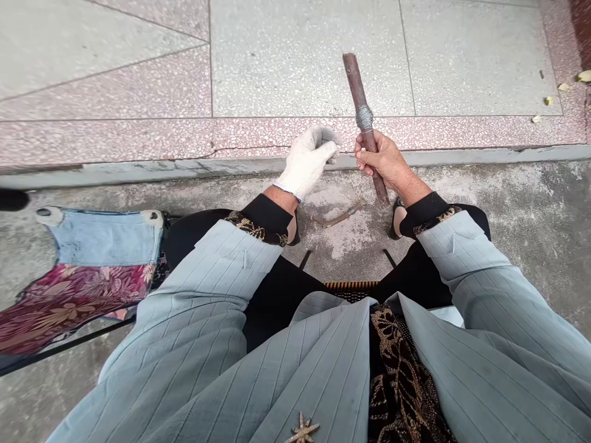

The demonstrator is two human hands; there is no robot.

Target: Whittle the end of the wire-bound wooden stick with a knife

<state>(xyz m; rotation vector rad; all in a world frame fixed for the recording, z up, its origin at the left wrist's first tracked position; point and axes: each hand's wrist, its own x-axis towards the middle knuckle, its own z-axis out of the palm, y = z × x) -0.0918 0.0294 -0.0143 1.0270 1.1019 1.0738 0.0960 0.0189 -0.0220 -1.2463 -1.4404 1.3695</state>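
My right hand (383,161) is bare and wrapped round a brown stick (357,86) that stands tilted, its lower end on the concrete ground. A band of grey wire (364,117) is wound round the stick just above my fingers. My left hand (307,161) wears a white glove; its fingers are curled into a pinch close to the stick, and what they hold is too small to make out. A short bent twig (336,217) lies on the ground below both hands.
A raised terrazzo step (138,138) with a pink border runs across in front of me. A patchwork cloth seat on a dark frame (87,271) stands at my left. A few yellow leaf bits (548,100) lie at far right.
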